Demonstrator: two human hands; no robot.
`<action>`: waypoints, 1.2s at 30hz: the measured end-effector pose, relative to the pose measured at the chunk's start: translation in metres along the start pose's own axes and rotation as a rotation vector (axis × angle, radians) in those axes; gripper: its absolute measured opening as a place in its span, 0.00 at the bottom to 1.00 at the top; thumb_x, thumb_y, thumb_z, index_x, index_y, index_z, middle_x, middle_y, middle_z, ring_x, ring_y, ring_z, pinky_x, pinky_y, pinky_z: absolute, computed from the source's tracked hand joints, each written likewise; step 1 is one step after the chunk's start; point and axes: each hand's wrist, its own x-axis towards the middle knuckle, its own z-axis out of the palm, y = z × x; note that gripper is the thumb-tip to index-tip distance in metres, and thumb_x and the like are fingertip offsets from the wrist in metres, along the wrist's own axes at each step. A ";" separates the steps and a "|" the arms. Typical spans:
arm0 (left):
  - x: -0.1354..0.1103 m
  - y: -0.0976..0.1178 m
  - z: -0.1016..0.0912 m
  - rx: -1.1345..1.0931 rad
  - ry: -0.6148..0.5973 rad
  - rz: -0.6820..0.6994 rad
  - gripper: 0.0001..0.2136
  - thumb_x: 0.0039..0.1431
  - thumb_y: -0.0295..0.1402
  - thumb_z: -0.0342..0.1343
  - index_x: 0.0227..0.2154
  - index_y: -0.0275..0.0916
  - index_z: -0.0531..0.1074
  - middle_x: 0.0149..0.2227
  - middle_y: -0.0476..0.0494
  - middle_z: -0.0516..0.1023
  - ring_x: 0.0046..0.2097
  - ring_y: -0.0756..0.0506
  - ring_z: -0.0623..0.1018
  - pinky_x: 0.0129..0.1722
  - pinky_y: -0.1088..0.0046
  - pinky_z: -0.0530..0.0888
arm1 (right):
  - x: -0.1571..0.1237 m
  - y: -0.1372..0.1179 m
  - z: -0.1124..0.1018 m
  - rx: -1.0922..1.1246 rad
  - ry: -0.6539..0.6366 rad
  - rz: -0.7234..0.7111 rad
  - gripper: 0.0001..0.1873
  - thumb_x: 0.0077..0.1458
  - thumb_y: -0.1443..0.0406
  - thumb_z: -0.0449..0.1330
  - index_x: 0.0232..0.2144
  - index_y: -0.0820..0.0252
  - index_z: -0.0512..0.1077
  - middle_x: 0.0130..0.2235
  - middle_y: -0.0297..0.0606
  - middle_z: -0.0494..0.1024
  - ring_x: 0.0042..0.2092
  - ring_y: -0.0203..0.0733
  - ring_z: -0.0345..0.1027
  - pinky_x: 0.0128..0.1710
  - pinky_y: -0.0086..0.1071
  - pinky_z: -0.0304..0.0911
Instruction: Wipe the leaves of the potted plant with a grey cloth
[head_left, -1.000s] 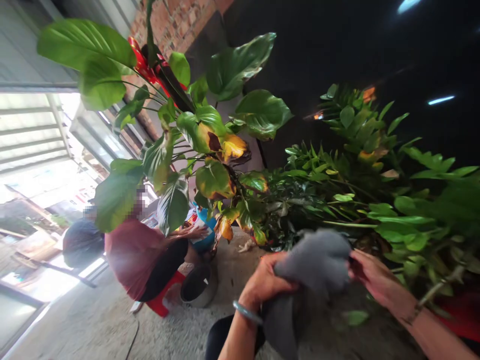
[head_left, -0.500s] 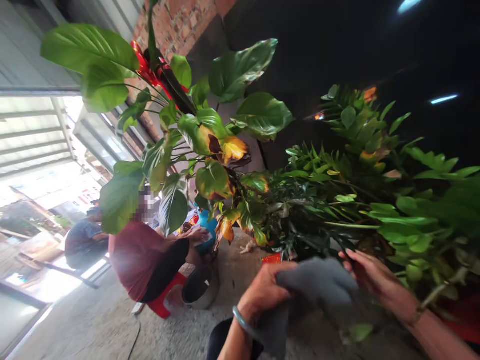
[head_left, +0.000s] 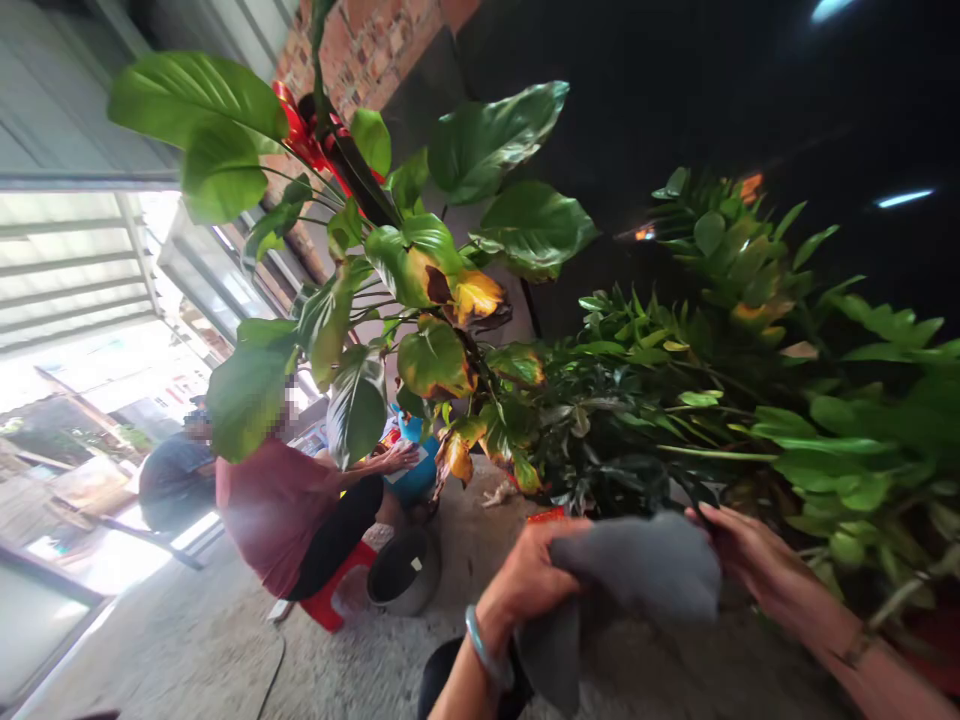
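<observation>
A grey cloth [head_left: 637, 575] stretches between both my hands at the bottom of the view. My left hand [head_left: 529, 580], with a bangle on its wrist, grips the cloth's left side with closed fingers. My right hand [head_left: 750, 560] pinches its right edge, close to the stems of a bushy green plant [head_left: 787, 400]. Part of the cloth hangs down below my left hand.
A tall plant with big green and yellowing leaves [head_left: 420, 300] and a red bow [head_left: 300, 130] stands to the left. A person in a red shirt [head_left: 277, 510] sits on a red stool by a blue pot [head_left: 412, 470]. A grey bowl [head_left: 401, 575] lies on the floor. Another person [head_left: 176, 480] sits behind.
My hands and the cloth dropped lower, then held. The cloth is now spread flatter between them. The view shifted slightly right.
</observation>
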 end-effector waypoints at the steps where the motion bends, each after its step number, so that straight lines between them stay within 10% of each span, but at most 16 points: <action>1: 0.002 0.010 -0.007 -0.083 0.124 0.044 0.16 0.34 0.27 0.65 0.33 0.37 0.80 0.28 0.50 0.79 0.31 0.46 0.75 0.35 0.73 0.71 | 0.000 0.000 0.000 0.011 -0.012 -0.015 0.09 0.44 0.69 0.62 0.15 0.61 0.72 0.12 0.33 0.69 0.12 0.32 0.58 0.12 0.25 0.56; 6: 0.025 0.032 -0.030 -0.448 0.644 0.184 0.22 0.29 0.34 0.70 0.34 0.38 0.76 0.28 0.50 0.79 0.28 0.48 0.76 0.32 0.71 0.73 | 0.000 0.002 0.002 0.025 -0.069 -0.028 0.05 0.42 0.68 0.63 0.18 0.64 0.75 0.12 0.33 0.70 0.13 0.31 0.58 0.13 0.25 0.59; 13: -0.010 -0.032 -0.009 -0.262 0.475 -0.153 0.17 0.28 0.26 0.63 0.29 0.34 0.79 0.23 0.49 0.80 0.26 0.47 0.74 0.29 0.73 0.70 | -0.004 -0.001 0.000 0.029 -0.017 -0.008 0.06 0.42 0.69 0.63 0.16 0.63 0.75 0.12 0.33 0.70 0.12 0.31 0.58 0.11 0.24 0.57; 17: -0.019 -0.001 -0.022 -0.311 0.479 -0.049 0.19 0.30 0.28 0.65 0.33 0.35 0.79 0.26 0.47 0.81 0.28 0.46 0.76 0.30 0.72 0.71 | -0.006 -0.002 0.001 0.025 -0.013 0.000 0.06 0.41 0.69 0.62 0.15 0.64 0.75 0.12 0.34 0.70 0.12 0.31 0.58 0.11 0.24 0.58; 22: 0.031 0.041 -0.049 -0.268 0.680 0.200 0.23 0.33 0.32 0.67 0.38 0.37 0.76 0.30 0.48 0.80 0.31 0.46 0.77 0.36 0.69 0.74 | -0.002 0.004 0.005 0.064 -0.054 0.002 0.05 0.39 0.68 0.63 0.17 0.63 0.75 0.12 0.33 0.70 0.12 0.31 0.59 0.11 0.24 0.58; 26: 0.042 -0.005 -0.038 -0.087 0.667 0.086 0.18 0.28 0.26 0.63 0.31 0.38 0.76 0.30 0.47 0.80 0.35 0.42 0.77 0.42 0.64 0.73 | 0.001 0.006 0.003 0.044 -0.042 0.018 0.05 0.41 0.69 0.63 0.17 0.63 0.75 0.12 0.33 0.71 0.12 0.31 0.59 0.11 0.23 0.57; 31: -0.024 -0.092 -0.001 -0.070 0.596 -0.283 0.15 0.28 0.22 0.58 0.26 0.38 0.77 0.22 0.49 0.79 0.31 0.40 0.78 0.37 0.64 0.74 | -0.003 0.001 -0.003 0.016 -0.014 -0.004 0.05 0.41 0.69 0.63 0.16 0.62 0.75 0.12 0.34 0.71 0.12 0.31 0.59 0.12 0.24 0.59; 36: -0.042 -0.067 -0.008 -0.043 0.933 -0.078 0.19 0.33 0.32 0.62 0.35 0.37 0.77 0.30 0.45 0.81 0.37 0.39 0.79 0.41 0.64 0.74 | -0.001 0.002 0.000 0.034 -0.042 -0.028 0.05 0.36 0.67 0.67 0.17 0.64 0.75 0.12 0.34 0.71 0.13 0.31 0.59 0.11 0.25 0.58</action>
